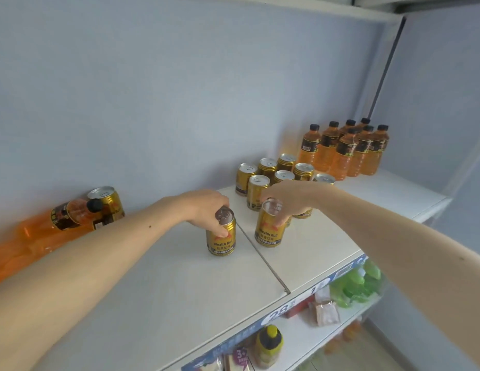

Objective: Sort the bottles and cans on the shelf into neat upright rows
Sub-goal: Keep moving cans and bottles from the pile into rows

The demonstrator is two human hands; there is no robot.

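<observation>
My left hand [206, 207] grips the top of an upright gold can [221, 238] on the white shelf [166, 285]. Just to its right, my right hand [289, 199] grips the rim of a second upright gold can [268, 231]. Behind my right hand stand several gold cans [268, 170] in rows. Further back right, several orange bottles with black caps [346, 148] stand upright in rows. At the far left an orange bottle [70, 214] lies on its side against the wall, with a tilted gold can [109, 202] behind it.
A seam [260, 253] between two shelf panels runs between the two held cans. More orange bottles [8, 253] lie blurred at the left edge. A lower shelf [314, 325] holds green bottles, packets and a yellow-capped bottle. The wall [153, 103] closes the back.
</observation>
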